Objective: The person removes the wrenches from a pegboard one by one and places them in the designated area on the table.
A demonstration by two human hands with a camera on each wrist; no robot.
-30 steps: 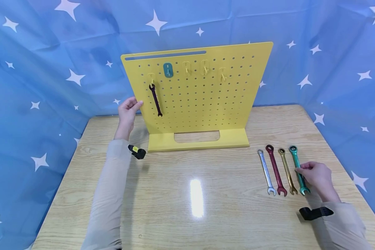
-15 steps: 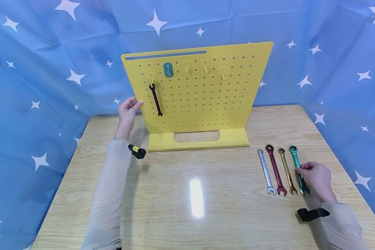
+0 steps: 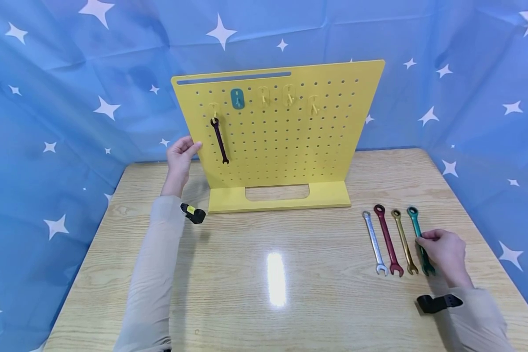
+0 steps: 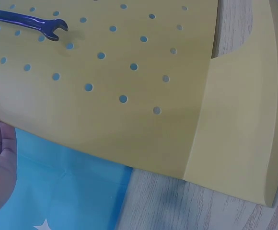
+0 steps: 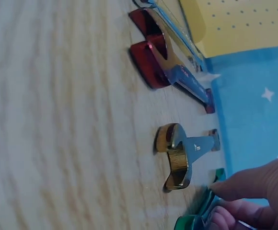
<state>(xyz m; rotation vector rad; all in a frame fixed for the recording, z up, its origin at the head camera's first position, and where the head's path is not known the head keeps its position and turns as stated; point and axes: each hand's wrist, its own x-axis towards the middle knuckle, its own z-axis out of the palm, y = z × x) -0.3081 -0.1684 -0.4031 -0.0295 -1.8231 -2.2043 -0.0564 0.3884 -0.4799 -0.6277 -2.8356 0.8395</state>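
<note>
My left hand (image 3: 181, 155) grips the left edge of a yellow pegboard (image 3: 281, 142), thumb on its front face and fingers round behind. From a hook near the board's upper left hangs a dark purple wrench (image 3: 220, 142); its open end also shows in the left wrist view. At the table's right side, my right hand (image 3: 446, 252) pinches the green wrench (image 3: 414, 220) by its shaft between thumb and fingers. Beside it lie a gold wrench (image 3: 403, 237), a red wrench (image 3: 388, 235) and a silver wrench (image 3: 374, 239), all roughly parallel with open ends toward me.
A blue hook (image 3: 237, 99) and several yellow hooks (image 3: 289, 96) sit in a row high on the board. The pegboard's flat foot (image 3: 330, 195) rests on the wooden table (image 3: 229, 274). Behind and at both sides hangs a blue cloth (image 3: 92, 73) with white stars.
My right wrist and forearm have shifted slightly left, and the green wrench has rolled a little in my fingers, its faces now darker. My left hand and the pegboard have stayed in place.
</note>
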